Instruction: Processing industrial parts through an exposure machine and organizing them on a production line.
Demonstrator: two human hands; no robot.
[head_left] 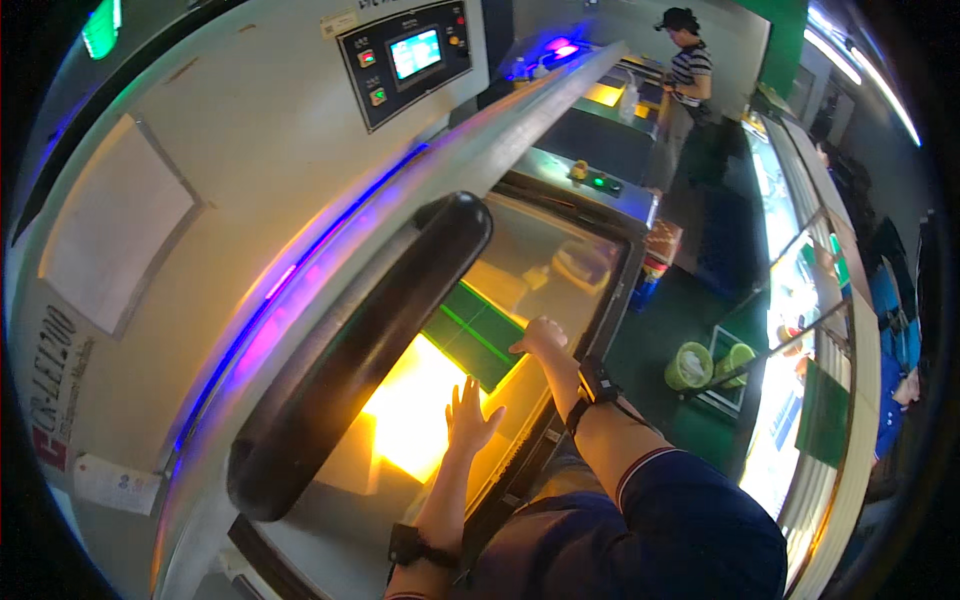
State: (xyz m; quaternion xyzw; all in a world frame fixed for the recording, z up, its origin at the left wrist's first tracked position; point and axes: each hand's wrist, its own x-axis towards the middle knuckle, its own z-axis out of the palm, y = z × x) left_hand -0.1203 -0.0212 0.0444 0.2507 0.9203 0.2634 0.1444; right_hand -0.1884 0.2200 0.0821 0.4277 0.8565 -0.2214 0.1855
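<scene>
My left hand (472,420) is open, its fingers spread over the brightly lit yellow part of a glass-topped machine bed (545,240). It appears to hold nothing. Just beyond lies a flat green panel (472,335) marked off into rectangles by lighter lines. My right hand (543,337) is at that panel's right corner, its thumb out toward the edge and its other fingers bent and foreshortened. Nothing shows in its grasp. Whether either hand presses on the surface cannot be made out. A thick black padded bar (360,360) hides the far left part of the bed.
A raised pale machine cover (250,200) with a control screen (415,55) rises on the left. Beyond the bed is a metal ledge with buttons (600,183). Green baskets (690,366) stand on the right, beside a lit bench (775,400). Another person (690,70) stands farther back.
</scene>
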